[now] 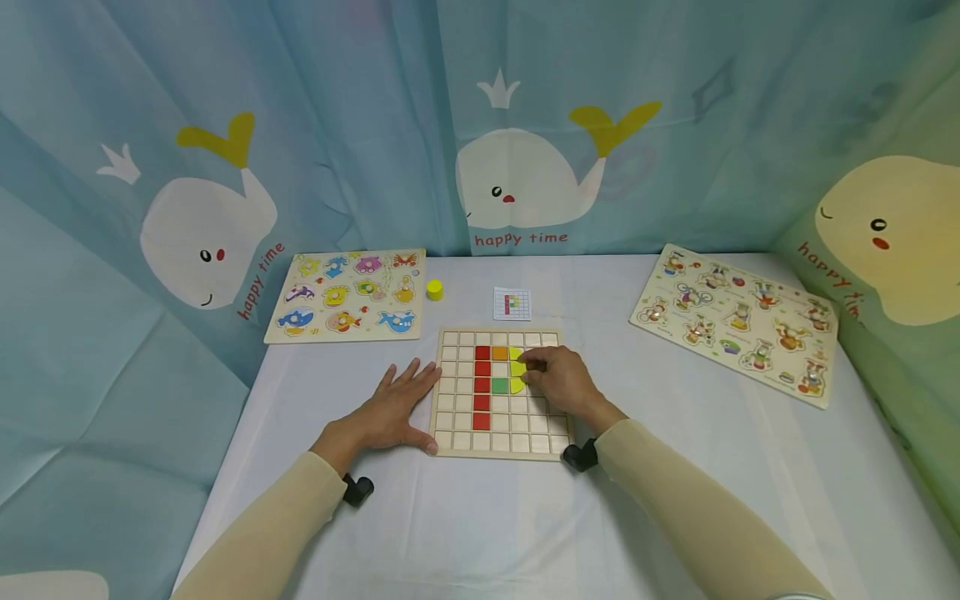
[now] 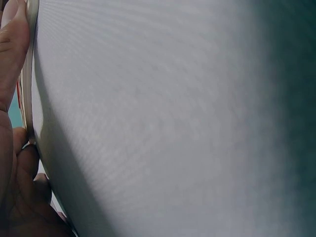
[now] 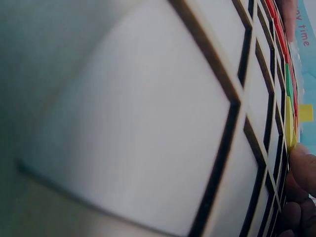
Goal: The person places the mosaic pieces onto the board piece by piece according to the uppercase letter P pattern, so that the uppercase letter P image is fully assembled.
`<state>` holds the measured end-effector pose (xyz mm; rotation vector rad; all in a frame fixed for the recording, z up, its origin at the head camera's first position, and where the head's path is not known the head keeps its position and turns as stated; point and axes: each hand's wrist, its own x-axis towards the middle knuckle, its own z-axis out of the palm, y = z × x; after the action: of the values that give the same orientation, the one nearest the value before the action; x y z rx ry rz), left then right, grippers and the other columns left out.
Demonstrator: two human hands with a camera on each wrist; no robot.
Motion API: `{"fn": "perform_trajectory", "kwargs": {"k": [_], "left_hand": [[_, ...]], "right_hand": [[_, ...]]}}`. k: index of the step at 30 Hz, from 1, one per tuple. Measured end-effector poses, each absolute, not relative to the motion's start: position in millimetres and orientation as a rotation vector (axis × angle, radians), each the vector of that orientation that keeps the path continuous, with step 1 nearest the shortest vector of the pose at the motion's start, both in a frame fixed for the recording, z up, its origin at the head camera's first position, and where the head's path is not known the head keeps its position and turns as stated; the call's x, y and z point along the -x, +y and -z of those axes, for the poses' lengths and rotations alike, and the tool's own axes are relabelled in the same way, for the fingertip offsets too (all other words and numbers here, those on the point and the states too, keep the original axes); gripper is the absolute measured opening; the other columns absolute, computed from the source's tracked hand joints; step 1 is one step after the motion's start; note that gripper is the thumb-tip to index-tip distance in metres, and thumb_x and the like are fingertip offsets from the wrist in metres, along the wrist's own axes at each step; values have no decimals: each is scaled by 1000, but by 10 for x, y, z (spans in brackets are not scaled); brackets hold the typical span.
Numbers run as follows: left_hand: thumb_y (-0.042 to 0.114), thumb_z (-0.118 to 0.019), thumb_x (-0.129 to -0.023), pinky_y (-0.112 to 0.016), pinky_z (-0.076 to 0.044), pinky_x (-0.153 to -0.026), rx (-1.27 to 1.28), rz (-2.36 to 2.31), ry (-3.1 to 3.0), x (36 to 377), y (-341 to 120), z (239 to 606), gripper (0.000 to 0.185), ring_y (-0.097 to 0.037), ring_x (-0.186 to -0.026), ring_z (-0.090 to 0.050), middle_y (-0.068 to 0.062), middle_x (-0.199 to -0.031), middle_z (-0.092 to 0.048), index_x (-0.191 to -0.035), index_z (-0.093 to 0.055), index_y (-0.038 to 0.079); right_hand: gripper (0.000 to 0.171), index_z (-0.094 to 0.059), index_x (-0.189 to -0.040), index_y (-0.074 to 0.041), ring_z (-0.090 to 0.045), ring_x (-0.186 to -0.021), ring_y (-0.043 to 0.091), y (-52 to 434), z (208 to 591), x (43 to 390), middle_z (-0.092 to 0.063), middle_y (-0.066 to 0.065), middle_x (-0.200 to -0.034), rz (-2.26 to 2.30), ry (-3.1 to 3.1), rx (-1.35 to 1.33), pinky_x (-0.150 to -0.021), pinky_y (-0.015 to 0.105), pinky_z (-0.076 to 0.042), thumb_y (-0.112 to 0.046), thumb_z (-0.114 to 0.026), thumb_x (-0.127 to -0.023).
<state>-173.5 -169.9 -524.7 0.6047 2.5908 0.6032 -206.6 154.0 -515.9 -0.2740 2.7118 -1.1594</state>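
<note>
A wooden grid board point(image 1: 454, 442) lies in the middle of the table, with a column of red squares point(image 1: 482, 386), an orange square point(image 1: 500, 353) and a green square point(image 1: 499, 386) in its cells. Yellow rounded pieces point(image 1: 518, 386) stand in the column to the right. My right hand point(image 1: 558, 379) is over that column, its thumb and index finger pinching the middle yellow piece point(image 1: 517, 367). In the right wrist view the thumb meets yellow edges point(image 3: 290, 123). My left hand point(image 1: 390, 408) lies spread along the board's left edge, fingertips and thumb touching it.
A small card point(image 1: 512, 304) with a coloured grid pattern lies behind the board. A yellow cylinder point(image 1: 435, 290) stands left of the card. A sea-animal puzzle point(image 1: 345, 297) is at the back left, another picture puzzle point(image 1: 738, 321) at the back right. Whale-print curtains point(image 1: 360, 125) surround the table.
</note>
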Motion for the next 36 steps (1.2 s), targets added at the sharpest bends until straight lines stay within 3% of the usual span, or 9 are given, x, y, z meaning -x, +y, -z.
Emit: {"fn": "perform_trajectory", "kwargs": {"k": [15, 36], "left_hand": [[61, -91, -71, -52, 9, -134, -595, -589, 2588, 1731, -1715, 5254, 131, -24, -166, 2, 1, -178, -12, -171, -17, 20], [61, -91, -72, -55, 8, -134, -627, -604, 2578, 1743, -1719, 5269, 130, -28, -166, 0, -3, -178, -15, -171, -19, 16]], "right_hand": [[24, -77, -120, -5, -66, -98, 23, 1522, 5150, 2051, -76, 8, -108, 1171, 2707, 253, -89, 39, -59, -8, -76, -96], [32, -72, -131, -6, -66, -101, 26, 1624, 5188, 2028, -74, 12, -114, 1336, 2686, 140, -88, 38, -56, -17, -71, -102]]}}
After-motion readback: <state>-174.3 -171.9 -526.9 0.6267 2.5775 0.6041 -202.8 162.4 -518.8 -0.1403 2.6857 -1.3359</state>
